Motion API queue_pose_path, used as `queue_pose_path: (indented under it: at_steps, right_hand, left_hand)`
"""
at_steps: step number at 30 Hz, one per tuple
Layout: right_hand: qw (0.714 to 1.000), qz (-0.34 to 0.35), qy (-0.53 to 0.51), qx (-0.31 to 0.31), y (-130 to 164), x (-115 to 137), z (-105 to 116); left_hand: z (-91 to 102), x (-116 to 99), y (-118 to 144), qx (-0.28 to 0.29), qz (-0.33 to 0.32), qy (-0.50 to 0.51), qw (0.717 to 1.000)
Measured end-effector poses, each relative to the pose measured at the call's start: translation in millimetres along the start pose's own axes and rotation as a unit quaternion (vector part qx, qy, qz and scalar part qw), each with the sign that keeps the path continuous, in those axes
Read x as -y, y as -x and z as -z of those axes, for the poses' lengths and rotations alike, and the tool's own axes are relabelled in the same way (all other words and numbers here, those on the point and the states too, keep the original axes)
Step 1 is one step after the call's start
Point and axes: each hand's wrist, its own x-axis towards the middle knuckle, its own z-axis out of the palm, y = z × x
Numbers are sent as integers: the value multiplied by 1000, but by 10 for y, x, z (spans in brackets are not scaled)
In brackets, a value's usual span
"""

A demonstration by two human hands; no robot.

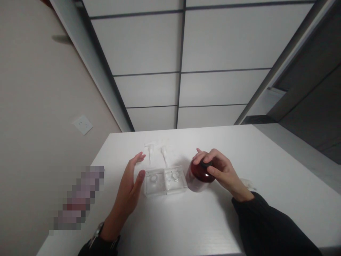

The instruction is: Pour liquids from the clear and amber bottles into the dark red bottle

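Red bottle (199, 175) stands upright mid-tabletop (266, 170), nearer the far edge. Right hand (220, 170) curled over its black cap (206, 164), gripping. Left hand (130, 188) flat and spread, holding nothing, just left of two clear square bottles (165, 181); red bottle lies beyond them, rightward.

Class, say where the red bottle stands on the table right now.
In the head view, the red bottle stands on the white table, right of centre, beside the clear bottles, with the right hand on its black cap.
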Motion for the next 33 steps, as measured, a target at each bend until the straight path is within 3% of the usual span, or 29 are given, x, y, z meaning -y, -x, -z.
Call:
queue_pose_path:
  at_steps: [10, 23, 28, 33]
  right_hand:
    - [994, 20, 45, -97, 9, 42, -199]
    - [990, 31, 88, -108, 19, 67, -207]
    - [992, 26, 29, -118, -1, 61, -216]
    - [987, 32, 108, -113, 31, 69, -212]
  left_hand:
    - [-83, -19, 61, 9, 29, 12, 999]
    - [-114, -13, 72, -3, 53, 39, 998]
    - [-111, -11, 67, 5, 59, 45, 997]
    - [-101, -23, 70, 4, 59, 52, 997]
